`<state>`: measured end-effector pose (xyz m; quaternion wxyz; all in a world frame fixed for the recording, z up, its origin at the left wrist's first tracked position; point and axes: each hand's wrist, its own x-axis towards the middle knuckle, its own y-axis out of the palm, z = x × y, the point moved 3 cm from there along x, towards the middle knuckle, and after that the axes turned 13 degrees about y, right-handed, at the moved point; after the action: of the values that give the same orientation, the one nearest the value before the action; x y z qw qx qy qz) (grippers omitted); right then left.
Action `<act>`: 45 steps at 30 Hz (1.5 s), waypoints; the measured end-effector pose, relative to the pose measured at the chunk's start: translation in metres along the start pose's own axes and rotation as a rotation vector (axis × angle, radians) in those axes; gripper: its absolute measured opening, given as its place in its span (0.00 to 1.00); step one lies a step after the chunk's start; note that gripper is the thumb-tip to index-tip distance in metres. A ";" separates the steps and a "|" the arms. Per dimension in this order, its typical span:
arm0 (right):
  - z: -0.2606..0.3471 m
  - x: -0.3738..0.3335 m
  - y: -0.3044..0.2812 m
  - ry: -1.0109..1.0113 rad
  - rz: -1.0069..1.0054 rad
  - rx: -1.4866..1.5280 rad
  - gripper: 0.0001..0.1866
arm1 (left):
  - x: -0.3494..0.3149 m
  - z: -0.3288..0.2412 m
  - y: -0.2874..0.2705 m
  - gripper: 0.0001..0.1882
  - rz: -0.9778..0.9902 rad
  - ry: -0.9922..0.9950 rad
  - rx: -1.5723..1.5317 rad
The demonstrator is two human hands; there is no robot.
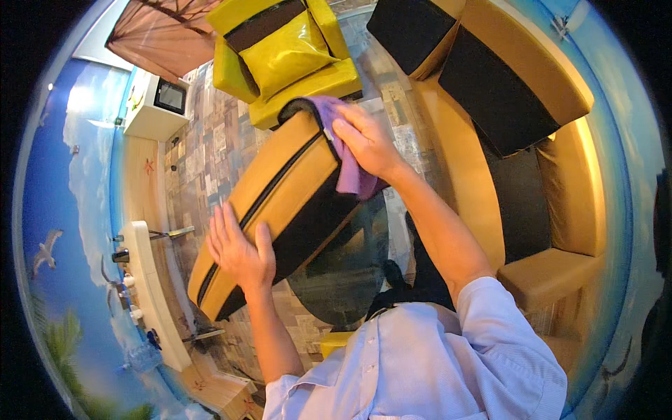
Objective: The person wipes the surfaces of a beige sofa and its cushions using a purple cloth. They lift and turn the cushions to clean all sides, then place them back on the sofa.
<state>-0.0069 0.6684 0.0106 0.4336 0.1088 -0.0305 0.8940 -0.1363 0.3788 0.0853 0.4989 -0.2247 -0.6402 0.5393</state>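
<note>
At the far left is a wall painted like a blue sky (73, 161), and a painted seagull (47, 250) is on it. Next comes the left hand (245, 259), lying on the low end of a tan and black sofa cushion (297, 199). Its grip is spread, with the fingers out flat on the tan side. The cushion is tilted in front of the person, above the patterned floor (203, 126), with its high end up to the right. I cannot tell if its bottom edge rests on something. Past that high end is a yellow armchair (304, 91) with a shiny yellow pillow (287, 56). Then comes a purple cloth (336, 143), folded over the cushion's high end. The right hand (371, 143) has its grip pinching the cloth onto that edge. It looks like wiping is partway along: the cloth is on the high end, and the long tan side and the low end seem left to do, though I cannot tell which spots are clean. On the right is a tan sofa (462, 164) with black parts.
</note>
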 end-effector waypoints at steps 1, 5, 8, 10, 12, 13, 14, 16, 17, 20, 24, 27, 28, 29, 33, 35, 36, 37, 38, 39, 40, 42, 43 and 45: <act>-0.022 0.000 -0.002 0.162 0.066 0.132 0.18 | -0.001 0.000 0.004 0.39 -0.009 0.012 -0.019; -0.145 0.009 0.003 0.157 0.300 0.204 0.23 | 0.001 0.002 0.004 0.38 -0.055 0.050 -0.020; -0.251 -0.007 0.010 0.192 0.313 0.088 0.26 | 0.006 0.002 0.004 0.39 -0.049 0.055 -0.041; -0.337 -0.018 0.013 0.561 0.328 0.466 0.28 | 0.014 0.000 0.009 0.42 -0.065 0.049 -0.084; -0.368 -0.029 0.011 0.573 0.336 0.349 0.28 | 0.009 0.000 0.009 0.45 -0.071 0.013 -0.098; -0.377 -0.034 0.007 0.568 0.336 0.238 0.28 | 0.006 -0.001 0.010 0.45 -0.068 0.002 -0.086; -0.384 -0.037 0.006 0.511 0.317 0.142 0.27 | 0.002 -0.001 0.011 0.46 -0.065 -0.005 -0.076; -0.390 -0.036 0.003 0.345 0.248 -0.041 0.24 | -0.001 -0.003 0.012 0.48 -0.036 -0.012 -0.071; -0.392 -0.034 0.007 0.233 0.213 -0.118 0.23 | -0.004 -0.006 0.011 0.48 -0.043 -0.031 -0.070; -0.417 -0.047 0.019 0.798 0.190 0.475 0.19 | -0.024 -0.010 0.004 0.50 -0.040 -0.096 -0.034; -0.495 -0.057 0.013 0.825 0.275 0.295 0.18 | -0.013 -0.025 0.005 0.54 -0.027 -0.124 -0.037; -0.534 -0.072 0.022 0.858 0.301 0.176 0.17 | -0.034 -0.025 -0.002 0.54 -0.039 -0.121 -0.027; -0.553 -0.076 0.018 0.830 0.303 0.143 0.17 | -0.035 -0.026 -0.002 0.54 -0.032 -0.113 -0.034; -0.571 -0.080 0.012 0.801 0.303 0.110 0.16 | -0.035 -0.026 0.001 0.54 -0.035 -0.103 -0.053; -0.598 -0.069 0.005 0.733 0.295 0.037 0.17 | -0.035 -0.023 0.011 0.54 -0.031 -0.066 -0.092; -0.550 -0.062 0.023 0.798 0.415 0.075 0.18 | -0.065 -0.035 -0.008 0.55 -0.014 -0.104 -0.042; -0.536 -0.059 0.021 0.814 0.463 0.106 0.19 | -0.068 -0.040 -0.006 0.55 -0.072 -0.103 -0.037; -0.522 -0.052 0.018 0.831 0.519 0.155 0.19 | -0.069 -0.041 -0.005 0.55 -0.064 -0.113 -0.021; -0.505 -0.049 0.013 0.859 0.576 0.223 0.19 | -0.066 -0.041 -0.005 0.55 -0.051 -0.120 -0.009; -0.487 -0.047 0.011 0.888 0.641 0.300 0.20 | -0.067 -0.043 -0.007 0.55 -0.047 -0.132 0.003; -0.468 -0.045 0.006 0.919 0.694 0.415 0.20 | -0.065 -0.041 -0.004 0.54 -0.059 -0.093 -0.012; -0.425 -0.051 -0.002 0.999 0.782 0.721 0.21 | -0.058 -0.040 -0.004 0.53 -0.016 -0.068 0.017; -0.403 -0.054 -0.003 1.010 0.788 0.815 0.21 | -0.056 -0.038 -0.006 0.53 0.000 -0.056 0.031; -0.371 -0.052 -0.009 0.890 0.664 0.674 0.21 | -0.044 -0.031 -0.001 0.51 -0.022 -0.042 0.015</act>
<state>-0.0309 0.6890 -0.3624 0.0475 -0.1572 0.4021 0.9007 -0.0912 0.3566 0.0667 0.4931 -0.2026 -0.6489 0.5430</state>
